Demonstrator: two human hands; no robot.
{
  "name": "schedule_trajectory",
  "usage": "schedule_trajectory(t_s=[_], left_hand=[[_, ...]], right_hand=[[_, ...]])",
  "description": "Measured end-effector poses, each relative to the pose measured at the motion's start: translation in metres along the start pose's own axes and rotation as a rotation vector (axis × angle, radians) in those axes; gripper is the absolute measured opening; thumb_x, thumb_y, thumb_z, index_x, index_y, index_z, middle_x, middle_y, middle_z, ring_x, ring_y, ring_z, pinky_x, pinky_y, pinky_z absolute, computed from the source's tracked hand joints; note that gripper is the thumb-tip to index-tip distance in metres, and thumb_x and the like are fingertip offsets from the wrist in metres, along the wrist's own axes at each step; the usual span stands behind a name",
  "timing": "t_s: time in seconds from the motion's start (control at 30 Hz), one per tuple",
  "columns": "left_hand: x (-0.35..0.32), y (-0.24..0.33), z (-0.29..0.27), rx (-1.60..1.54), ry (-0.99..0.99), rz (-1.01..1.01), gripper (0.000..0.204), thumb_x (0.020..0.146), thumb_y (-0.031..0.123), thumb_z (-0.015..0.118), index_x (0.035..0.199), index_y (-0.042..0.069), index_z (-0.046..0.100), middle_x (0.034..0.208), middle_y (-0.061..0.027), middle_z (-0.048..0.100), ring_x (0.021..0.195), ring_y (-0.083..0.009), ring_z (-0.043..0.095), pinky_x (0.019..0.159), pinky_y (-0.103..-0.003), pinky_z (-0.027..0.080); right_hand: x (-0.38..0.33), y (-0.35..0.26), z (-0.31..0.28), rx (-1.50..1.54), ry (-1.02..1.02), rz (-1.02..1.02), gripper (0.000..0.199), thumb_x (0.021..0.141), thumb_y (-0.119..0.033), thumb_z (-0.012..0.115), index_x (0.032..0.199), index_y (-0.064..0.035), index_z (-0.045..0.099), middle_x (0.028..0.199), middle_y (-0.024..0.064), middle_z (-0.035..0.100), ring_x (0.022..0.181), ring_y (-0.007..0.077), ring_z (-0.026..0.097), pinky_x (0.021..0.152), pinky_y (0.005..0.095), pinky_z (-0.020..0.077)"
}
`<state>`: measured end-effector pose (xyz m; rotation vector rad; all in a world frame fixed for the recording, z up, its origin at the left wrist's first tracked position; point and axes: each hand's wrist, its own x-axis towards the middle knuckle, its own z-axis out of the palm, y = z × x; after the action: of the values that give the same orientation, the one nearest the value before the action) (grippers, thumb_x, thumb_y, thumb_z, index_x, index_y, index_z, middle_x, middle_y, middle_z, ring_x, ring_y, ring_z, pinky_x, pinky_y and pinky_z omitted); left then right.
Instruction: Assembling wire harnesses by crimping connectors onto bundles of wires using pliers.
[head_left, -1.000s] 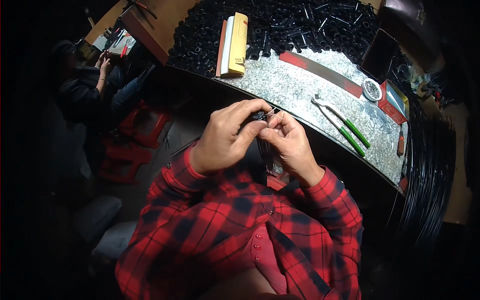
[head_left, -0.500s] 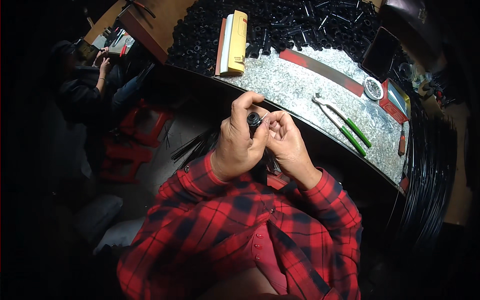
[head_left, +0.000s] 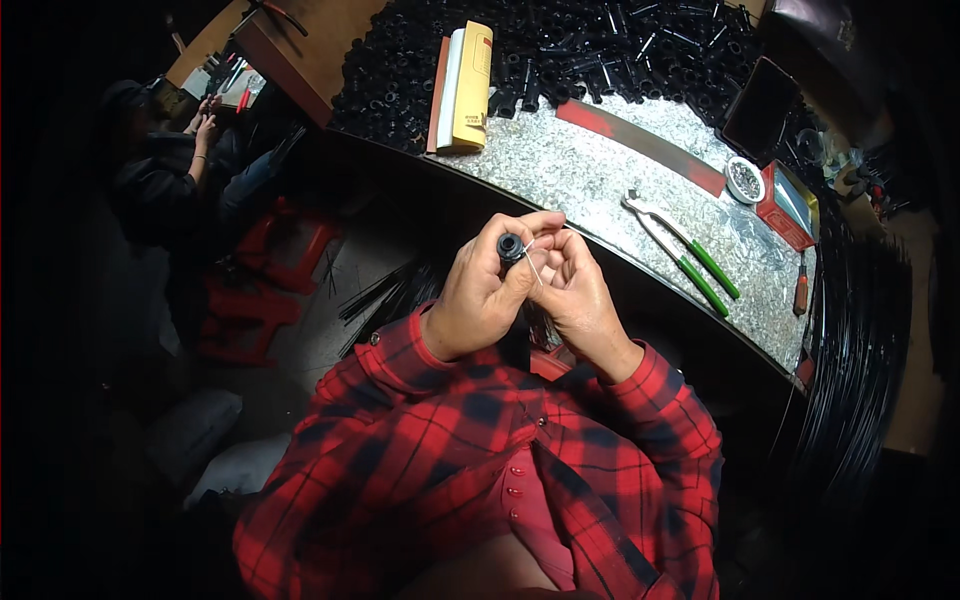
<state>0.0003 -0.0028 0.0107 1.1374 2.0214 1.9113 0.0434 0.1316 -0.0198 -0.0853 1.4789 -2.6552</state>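
My left hand point(head_left: 485, 290) is closed around a small black round-ended tube part point(head_left: 511, 247), held upright in front of my chest. My right hand point(head_left: 575, 285) sits right beside it and pinches a thin pale wire or pin point(head_left: 532, 262) whose end lies against the black part. Both hands are just in front of the near edge of the silver speckled worktable point(head_left: 590, 170). Red plaid sleeves cover both forearms.
Green-handled pliers point(head_left: 690, 255) lie on the table to my right. A yellow and white book-like block point(head_left: 465, 85) stands at the far left of the table, beside a heap of black tube parts point(head_left: 560, 45). A small round tin point(head_left: 743, 180) and red box point(head_left: 790, 205) sit far right. Another person point(head_left: 175, 165) sits at a bench, upper left.
My hands have stayed together in front of my chest, with the left hand shifting its grip so the black part's round end now shows at the top. The pale wire is now visible.
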Motion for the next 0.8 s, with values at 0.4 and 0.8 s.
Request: schedule_trajectory(t_s=[0.4, 0.8], left_hand=[[0.008, 0.0, 0.001, -0.083, -0.018, 0.154, 0.008, 0.092, 0.005, 0.045, 0.094, 0.006, 0.037, 0.091, -0.0143, 0.063, 0.114, -0.0327, 0.051, 0.102, -0.05, 0.03], [0.0, -0.014, 0.004, -0.115, 0.162, 0.038, 0.03, 0.084, 0.005, 0.061, 0.101, 0.005, 0.037, 0.057, 0.006, 0.036, 0.05, -0.0013, 0.036, 0.049, -0.018, 0.032]], right_hand=[[-0.041, -0.075, -0.073, -1.512, 0.287, -0.556, 0.024, 0.076, -0.008, 0.067, 0.092, 0.0009, 0.051, 0.092, 0.0168, 0.054, 0.085, 0.0349, 0.055, 0.075, 0.0365, 0.0455], [-0.056, -0.074, -0.122, -2.085, 0.262, -0.4, 0.022, 0.081, -0.016, 0.062, 0.086, 0.0011, 0.05, 0.089, 0.0175, 0.053, 0.082, 0.0335, 0.053, 0.069, 0.0394, 0.0444]])
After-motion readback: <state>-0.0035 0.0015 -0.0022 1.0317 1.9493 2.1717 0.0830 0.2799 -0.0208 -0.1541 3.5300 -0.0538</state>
